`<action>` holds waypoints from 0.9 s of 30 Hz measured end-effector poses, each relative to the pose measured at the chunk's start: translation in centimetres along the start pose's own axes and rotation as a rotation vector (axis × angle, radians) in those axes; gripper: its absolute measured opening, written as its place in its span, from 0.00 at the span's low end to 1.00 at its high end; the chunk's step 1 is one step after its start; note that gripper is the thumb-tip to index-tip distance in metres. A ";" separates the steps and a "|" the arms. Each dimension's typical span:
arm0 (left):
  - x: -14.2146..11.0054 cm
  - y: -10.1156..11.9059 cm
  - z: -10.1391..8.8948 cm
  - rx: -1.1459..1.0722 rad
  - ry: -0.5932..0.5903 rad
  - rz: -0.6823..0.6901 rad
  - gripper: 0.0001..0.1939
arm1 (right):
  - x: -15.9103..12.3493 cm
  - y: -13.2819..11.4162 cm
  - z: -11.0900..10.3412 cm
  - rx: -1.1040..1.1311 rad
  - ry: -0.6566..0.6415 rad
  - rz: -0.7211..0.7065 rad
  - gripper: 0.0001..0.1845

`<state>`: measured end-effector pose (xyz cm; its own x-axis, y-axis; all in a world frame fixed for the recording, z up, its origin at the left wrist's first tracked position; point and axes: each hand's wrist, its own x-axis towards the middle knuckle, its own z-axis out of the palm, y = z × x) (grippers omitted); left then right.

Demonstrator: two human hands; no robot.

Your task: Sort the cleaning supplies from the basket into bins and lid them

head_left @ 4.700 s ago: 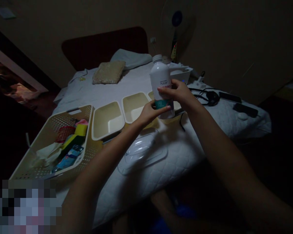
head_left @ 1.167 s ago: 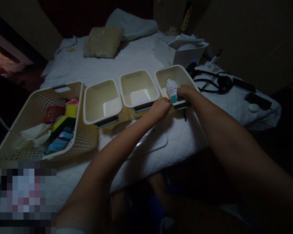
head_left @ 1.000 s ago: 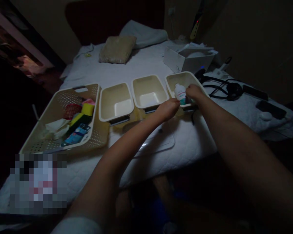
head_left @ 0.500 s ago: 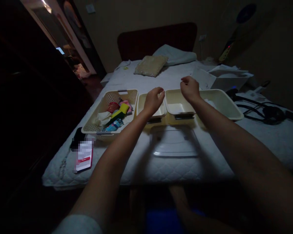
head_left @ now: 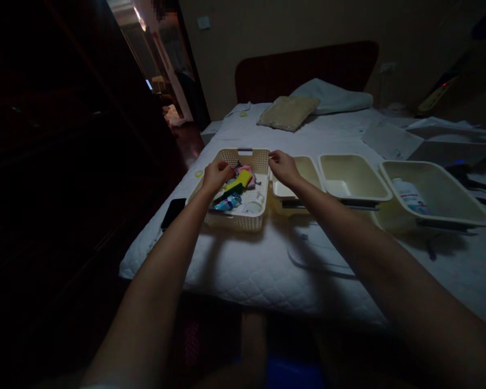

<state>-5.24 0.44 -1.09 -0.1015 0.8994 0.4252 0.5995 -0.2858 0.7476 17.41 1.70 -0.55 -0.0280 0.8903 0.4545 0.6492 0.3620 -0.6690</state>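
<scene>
One white plastic bottle [head_left: 408, 195] is in the right boxy cream tub [head_left: 449, 189], but a yellow foam block [head_left: 243, 179] is in the holey cream basket [head_left: 247, 222], and whether the left hand [head_left: 214, 177] or right hand [head_left: 284, 169] has gripping fingers, nobody can tell.

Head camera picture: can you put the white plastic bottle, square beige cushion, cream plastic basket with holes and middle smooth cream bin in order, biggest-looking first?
1. Cream plastic basket with holes
2. Middle smooth cream bin
3. Square beige cushion
4. White plastic bottle

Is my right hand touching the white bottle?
Apart. The head view shows the right hand by the basket, the white bottle in the rightmost bin, and the middle bin between.
</scene>
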 end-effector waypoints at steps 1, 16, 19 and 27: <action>-0.2 -0.5 -0.4 -0.001 -0.010 -0.014 0.09 | 0.0 -0.3 1.0 0.002 -0.019 -0.010 0.18; -2.4 -5.4 -2.9 0.205 -0.025 -0.120 0.12 | -1.0 -2.9 9.6 -0.010 -0.266 -0.179 0.17; -3.1 -6.0 -2.5 0.269 -0.051 -0.110 0.12 | -1.2 -3.0 10.4 -0.052 -0.327 -0.186 0.17; -4.4 -5.9 -2.0 0.458 -0.144 -0.097 0.15 | -1.4 -4.4 12.0 -0.276 -0.609 -0.274 0.20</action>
<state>-9.95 -2.47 -6.36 -0.0826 0.9604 0.2662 0.8837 -0.0529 0.4651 5.50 2.17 -5.30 -0.5843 0.8023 0.1221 0.7241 0.5833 -0.3680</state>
